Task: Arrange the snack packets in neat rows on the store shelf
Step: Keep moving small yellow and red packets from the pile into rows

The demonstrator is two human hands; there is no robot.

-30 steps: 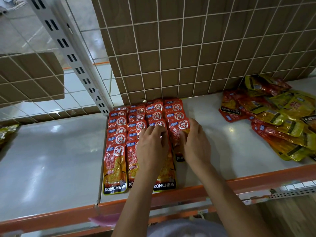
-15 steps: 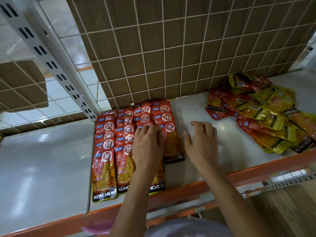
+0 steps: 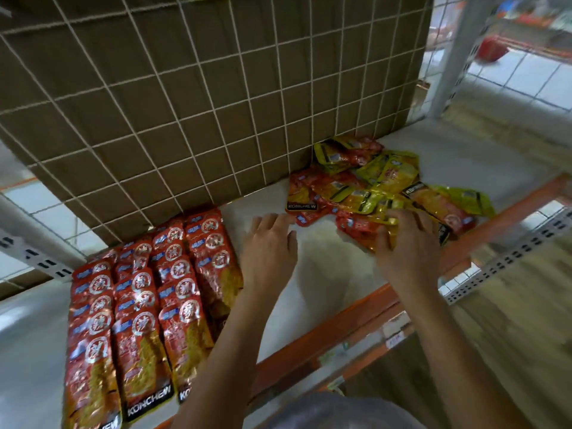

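Note:
Red snack packets (image 3: 139,305) lie in several overlapping rows on the left part of the white shelf (image 3: 328,274), their KONCHEW labels facing the front. A loose pile of red and yellow packets (image 3: 368,187) sits at the back right against the mesh. My left hand (image 3: 269,255) hovers with spread fingers over the bare shelf between the rows and the pile, holding nothing. My right hand (image 3: 408,246) rests on the near edge of the pile, fingers spread over an orange packet; no firm grip shows.
A white wire mesh (image 3: 185,103) with brown cardboard behind it closes the back of the shelf. An orange rail (image 3: 340,323) runs along the front edge. White slotted uprights stand at the left (image 3: 31,252) and the right (image 3: 448,57).
Both hands left the red rows and moved right. My right hand now lies on the loose pile; my left hand is over bare shelf. The view swung right.

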